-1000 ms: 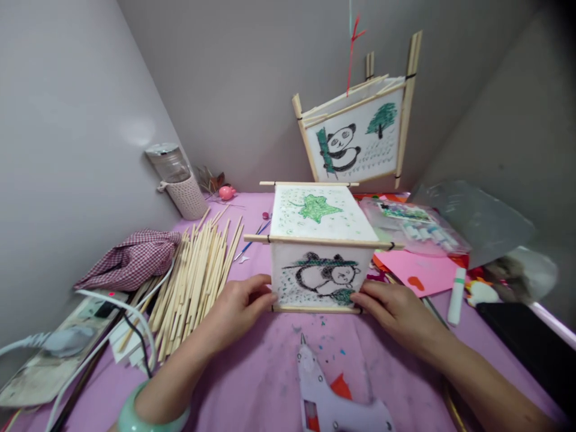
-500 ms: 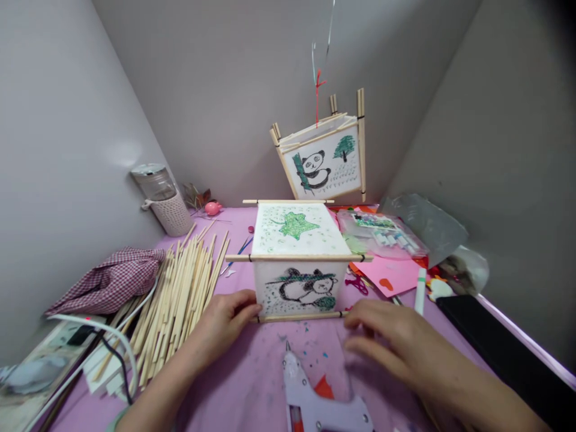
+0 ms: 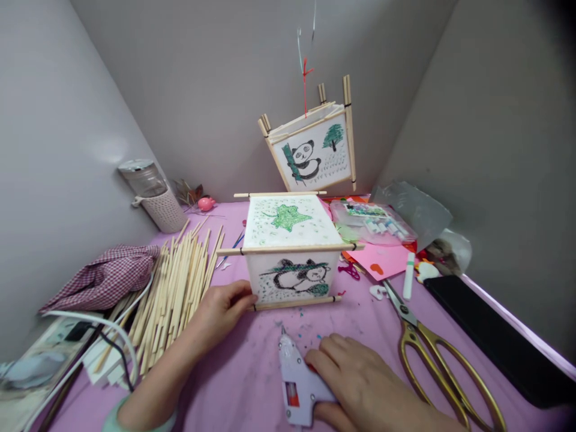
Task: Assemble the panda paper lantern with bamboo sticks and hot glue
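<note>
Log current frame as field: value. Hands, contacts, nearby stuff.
left hand: touching lower left corner of leaf-topped box
right hand: on handle of glue gun; finger closure partly hidden
leaf-topped box: on purple cloth; panda drawing on front panel
hanging box: behind, higher, tilted, below red string
left of leaf-topped box: pile of wooden sticks
right of leaf-topped box: scissors, pink paper
</note>
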`<state>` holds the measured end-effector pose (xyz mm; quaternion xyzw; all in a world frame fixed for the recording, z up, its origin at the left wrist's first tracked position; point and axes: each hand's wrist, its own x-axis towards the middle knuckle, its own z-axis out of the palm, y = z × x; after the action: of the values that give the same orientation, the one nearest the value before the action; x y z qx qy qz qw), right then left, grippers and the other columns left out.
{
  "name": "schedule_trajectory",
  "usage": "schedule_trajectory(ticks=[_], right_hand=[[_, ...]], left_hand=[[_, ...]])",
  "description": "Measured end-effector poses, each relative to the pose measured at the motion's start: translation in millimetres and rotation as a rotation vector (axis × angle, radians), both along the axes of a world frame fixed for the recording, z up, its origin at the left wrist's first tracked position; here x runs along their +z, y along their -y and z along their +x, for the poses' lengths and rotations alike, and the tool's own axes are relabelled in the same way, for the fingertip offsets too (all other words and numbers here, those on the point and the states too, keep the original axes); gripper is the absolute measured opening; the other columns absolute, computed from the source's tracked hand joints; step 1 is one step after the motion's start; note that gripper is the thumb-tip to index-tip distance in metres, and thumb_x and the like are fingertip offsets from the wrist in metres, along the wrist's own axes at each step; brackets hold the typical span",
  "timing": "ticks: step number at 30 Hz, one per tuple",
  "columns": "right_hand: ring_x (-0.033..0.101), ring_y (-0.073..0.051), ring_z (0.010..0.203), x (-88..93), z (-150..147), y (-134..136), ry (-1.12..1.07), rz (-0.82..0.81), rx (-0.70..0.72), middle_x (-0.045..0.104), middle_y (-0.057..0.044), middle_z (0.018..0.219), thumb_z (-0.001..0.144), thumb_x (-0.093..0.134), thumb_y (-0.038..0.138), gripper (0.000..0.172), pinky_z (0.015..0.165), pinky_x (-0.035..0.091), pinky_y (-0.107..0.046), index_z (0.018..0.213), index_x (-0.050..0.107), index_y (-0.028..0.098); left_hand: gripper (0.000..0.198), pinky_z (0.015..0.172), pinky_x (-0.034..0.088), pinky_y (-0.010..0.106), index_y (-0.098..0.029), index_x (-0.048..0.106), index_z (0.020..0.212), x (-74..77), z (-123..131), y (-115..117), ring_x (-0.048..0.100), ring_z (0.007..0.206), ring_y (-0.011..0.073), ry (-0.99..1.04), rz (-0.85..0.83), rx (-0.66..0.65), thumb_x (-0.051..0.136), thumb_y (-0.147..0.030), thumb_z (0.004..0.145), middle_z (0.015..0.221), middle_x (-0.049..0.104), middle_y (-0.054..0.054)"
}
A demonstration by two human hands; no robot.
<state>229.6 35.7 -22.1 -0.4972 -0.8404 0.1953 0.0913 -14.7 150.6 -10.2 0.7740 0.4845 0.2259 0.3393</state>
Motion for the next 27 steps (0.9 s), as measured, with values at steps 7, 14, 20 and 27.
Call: schedule_trajectory(ticks=[7,14,20,27], right_hand=[[0.058,-0.023,0.100,30.6,11,0,-0.491,-0.440,-0.164,0.064,-0.008,0.107,0.086,0.054,0.031,0.029,0.088,0.045,-0.034,0.113,0.061,0.022],[0.055,-0.015,0.071,2.1,10,6,-1.285,-0.914,-0.465,0.061,-0.006,0.084,0.075,0.067,0.052,0.040,0.067,0.044,-0.031,0.097,0.064,0.018],[0.054,-0.015,0.067,8.8,-1,-9,-1.158,-0.914,-0.506,0.057,-0.002,0.070,0.080,0.063,0.050,0.041,0.067,0.043,-0.030,0.104,0.061,0.018],[0.049,-0.009,0.053,9.0,-25,-32,-1.068,-0.940,-0.484,0.058,-0.001,0.071,0.086,0.051,0.057,0.044,0.051,0.039,-0.024,0.092,0.060,0.014]], left_hand=[[0.022,0.066,0.045,0.026,-0.018,0.070,0.089,-3.1,1,0,0.062,0.068,0.0156,-0.029,0.034,0.027,0.052,-0.030,0.085,0.078,0.071,0.002],[0.020,0.063,0.042,0.025,-0.018,0.070,0.087,-2.2,2,2,0.060,0.066,0.0143,-0.014,0.073,0.060,0.053,-0.027,0.085,0.073,0.070,0.002],[0.019,0.064,0.042,0.025,-0.017,0.071,0.090,-2.5,4,-1,0.060,0.068,0.0135,0.036,0.100,0.090,0.054,-0.025,0.085,0.077,0.071,0.002],[0.019,0.059,0.040,0.023,-0.018,0.072,0.088,-3.2,7,-6,0.055,0.060,0.0111,0.033,0.151,0.138,0.055,-0.026,0.084,0.072,0.069,0.001]])
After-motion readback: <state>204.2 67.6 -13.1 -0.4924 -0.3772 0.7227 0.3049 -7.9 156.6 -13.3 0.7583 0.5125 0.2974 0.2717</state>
